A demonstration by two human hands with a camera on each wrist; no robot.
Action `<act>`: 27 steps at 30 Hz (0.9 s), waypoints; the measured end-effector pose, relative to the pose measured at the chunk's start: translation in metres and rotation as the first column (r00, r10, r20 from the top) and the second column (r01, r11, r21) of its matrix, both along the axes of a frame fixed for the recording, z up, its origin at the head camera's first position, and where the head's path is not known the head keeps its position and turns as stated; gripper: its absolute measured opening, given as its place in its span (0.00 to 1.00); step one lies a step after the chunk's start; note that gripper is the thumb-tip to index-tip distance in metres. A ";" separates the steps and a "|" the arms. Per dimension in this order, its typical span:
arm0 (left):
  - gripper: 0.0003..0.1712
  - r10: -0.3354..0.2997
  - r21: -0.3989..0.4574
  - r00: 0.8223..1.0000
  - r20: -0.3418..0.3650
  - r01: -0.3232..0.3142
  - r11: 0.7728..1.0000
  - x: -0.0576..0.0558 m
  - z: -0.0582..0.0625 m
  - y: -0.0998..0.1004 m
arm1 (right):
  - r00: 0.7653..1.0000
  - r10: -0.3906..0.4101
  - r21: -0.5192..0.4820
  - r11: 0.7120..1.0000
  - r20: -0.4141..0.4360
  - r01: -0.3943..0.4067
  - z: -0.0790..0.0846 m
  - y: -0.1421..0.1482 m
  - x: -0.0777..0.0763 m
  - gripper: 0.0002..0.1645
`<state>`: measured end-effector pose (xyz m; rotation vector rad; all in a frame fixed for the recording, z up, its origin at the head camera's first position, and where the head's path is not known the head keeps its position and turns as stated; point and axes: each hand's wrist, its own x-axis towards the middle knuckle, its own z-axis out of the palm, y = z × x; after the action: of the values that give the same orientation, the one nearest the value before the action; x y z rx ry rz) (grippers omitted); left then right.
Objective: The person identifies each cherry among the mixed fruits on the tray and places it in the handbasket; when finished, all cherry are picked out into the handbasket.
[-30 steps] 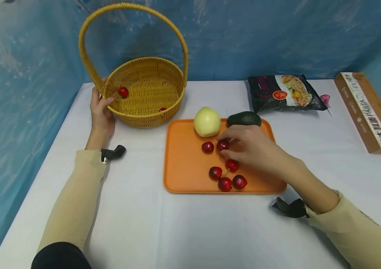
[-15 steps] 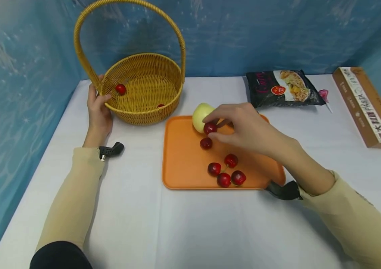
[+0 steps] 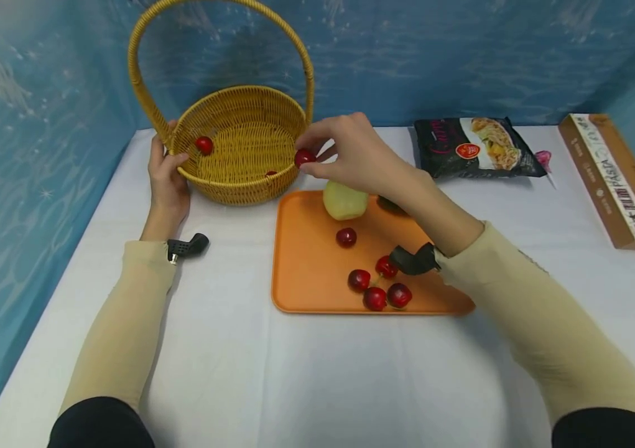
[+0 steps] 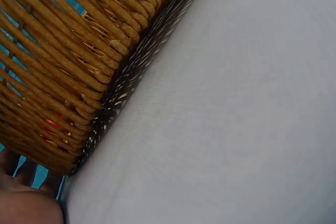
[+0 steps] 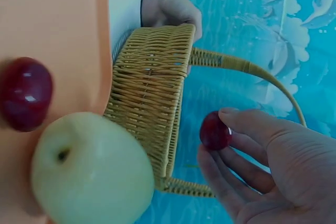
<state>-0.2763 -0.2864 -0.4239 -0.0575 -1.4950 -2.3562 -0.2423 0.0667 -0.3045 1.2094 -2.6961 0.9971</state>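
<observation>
My right hand [image 3: 351, 152] pinches a dark red cherry [image 5: 214, 131] between thumb and fingertips, held up beside the right rim of the wicker basket [image 3: 239, 193]. With fingers and thumb round the basket's left side, my left hand [image 3: 168, 186] grips it by the rim near the handle. One cherry [image 3: 204, 145] lies inside at the left, and part of another red one [image 3: 270, 173] shows over the front rim. On the orange tray [image 3: 306, 274] sit a pale green, apple-like fruit [image 3: 344, 202], a lone cherry [image 3: 346, 237] and a cluster of several cherries [image 3: 375, 298].
A dark green avocado [image 3: 392, 205] on the tray is mostly hidden by my right arm. Behind it lie a black food packet [image 3: 476, 149] and a pink-wrapped lollipop [image 3: 543, 160]. A brown pasta box [image 3: 616, 186] is at the far right. Blue cloth [image 3: 384, 62] hangs behind the table.
My right hand has lifted a cherry off the tray and carried it up and left, over the pale green fruit, to the basket's right rim. The left hand keeps its grip on the basket.
</observation>
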 end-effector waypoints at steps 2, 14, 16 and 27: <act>0.34 -0.002 -0.005 1.000 0.004 0.002 1.000 0.001 0.000 -0.001 | 1.000 -0.005 -0.011 1.000 -0.010 0.005 0.000 -0.009 -0.007 0.16; 0.34 0.005 0.007 1.000 0.006 -0.005 1.000 0.001 -0.003 -0.003 | 0.989 -0.141 -0.021 0.990 0.036 0.141 -0.008 -0.038 -0.023 0.22; 0.34 0.007 0.003 1.000 0.006 -0.007 1.000 0.001 -0.003 -0.003 | 0.989 -0.142 -0.029 0.989 0.049 0.144 -0.008 -0.032 -0.019 0.23; 0.34 0.007 -0.013 1.000 -0.004 -0.007 1.000 -0.001 0.000 -0.002 | 0.992 -0.122 -0.016 0.992 0.023 0.123 -0.006 0.011 0.019 0.21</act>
<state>-0.2773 -0.2880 -0.4240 -0.0598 -1.5067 -2.3397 -0.2230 0.0772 -0.3106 1.0220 -2.7333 1.0206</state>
